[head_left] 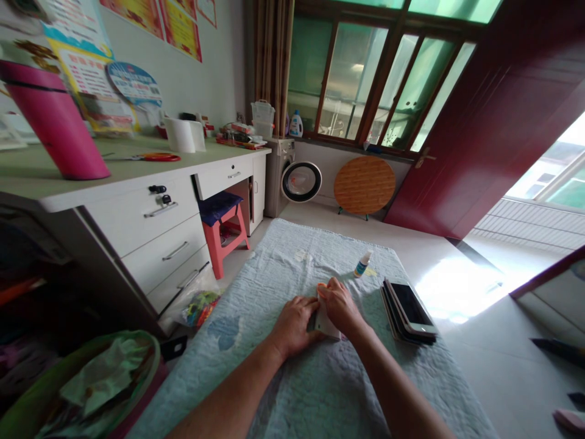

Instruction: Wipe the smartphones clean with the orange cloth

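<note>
My left hand (297, 326) grips the side of a pale, flat, phone-like device (325, 323) lying on the cloth-covered table (256, 372). Fingers of my right hand (339, 305) are closed on a small orange cloth (322, 286), pressed against the device's far end. Both hands hide much of the device, so its exact kind is unclear. Beyond them stands a small spray bottle (363, 264) with a white top and blue label. To the right lies a stack of flat devices, a white one with a dark screen (414, 303) uppermost.
A desk (219, 160) on the left bears a pink tumbler (57, 122), orange-handled scissors (155, 157) and a paper roll (180, 134). Under it is a pink stool (223, 241). A lined bin (153, 350) stands at lower left. A washing machine (276, 164) has its door open.
</note>
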`<action>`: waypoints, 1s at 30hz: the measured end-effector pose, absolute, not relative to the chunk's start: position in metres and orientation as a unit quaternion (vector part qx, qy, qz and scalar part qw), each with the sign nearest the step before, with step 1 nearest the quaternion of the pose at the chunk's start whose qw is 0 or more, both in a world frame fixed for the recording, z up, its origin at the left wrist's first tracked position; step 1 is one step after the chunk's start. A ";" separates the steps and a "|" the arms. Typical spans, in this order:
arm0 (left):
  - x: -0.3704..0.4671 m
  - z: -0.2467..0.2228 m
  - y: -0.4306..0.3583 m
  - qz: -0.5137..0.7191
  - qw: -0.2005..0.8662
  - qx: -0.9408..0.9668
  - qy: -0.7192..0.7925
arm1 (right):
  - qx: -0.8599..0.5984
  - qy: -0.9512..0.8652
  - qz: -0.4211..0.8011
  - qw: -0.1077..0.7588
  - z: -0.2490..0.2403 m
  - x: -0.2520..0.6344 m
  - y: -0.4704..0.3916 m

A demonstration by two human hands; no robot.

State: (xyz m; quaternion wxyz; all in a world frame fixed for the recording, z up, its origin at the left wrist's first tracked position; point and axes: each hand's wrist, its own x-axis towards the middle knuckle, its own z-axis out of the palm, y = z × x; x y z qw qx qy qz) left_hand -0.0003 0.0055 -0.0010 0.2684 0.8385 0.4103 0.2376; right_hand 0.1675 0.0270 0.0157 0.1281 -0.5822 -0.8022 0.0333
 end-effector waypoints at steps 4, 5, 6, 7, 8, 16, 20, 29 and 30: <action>-0.001 -0.001 0.005 0.245 0.249 0.844 0.407 | -0.596 -0.793 0.039 0.124 0.016 0.166 0.027; -0.001 -0.001 0.005 0.243 0.248 0.844 0.409 | -0.600 -0.789 0.039 0.124 0.015 0.166 0.028; -0.001 -0.001 0.005 0.240 0.247 0.843 0.412 | -0.605 -0.785 0.039 0.124 0.015 0.167 0.028; -0.001 -0.001 0.005 0.238 0.246 0.843 0.415 | -0.610 -0.782 0.038 0.126 0.014 0.167 0.029; -0.001 -0.001 0.005 0.236 0.245 0.843 0.416 | -0.615 -0.777 0.037 0.127 0.013 0.169 0.030; -0.001 -0.002 0.006 0.234 0.240 0.846 0.416 | -0.662 -0.740 0.022 0.112 0.011 0.184 0.028; -0.001 -0.003 0.006 0.245 0.239 0.846 0.409 | -0.682 -0.725 0.015 0.091 0.012 0.191 0.021; 0.000 -0.005 0.007 0.234 0.234 0.844 0.422 | -0.690 -0.712 0.044 0.120 0.005 0.198 0.011; 0.000 -0.005 0.007 0.234 0.234 0.844 0.422 | -0.684 -0.718 0.043 0.125 0.004 0.197 0.011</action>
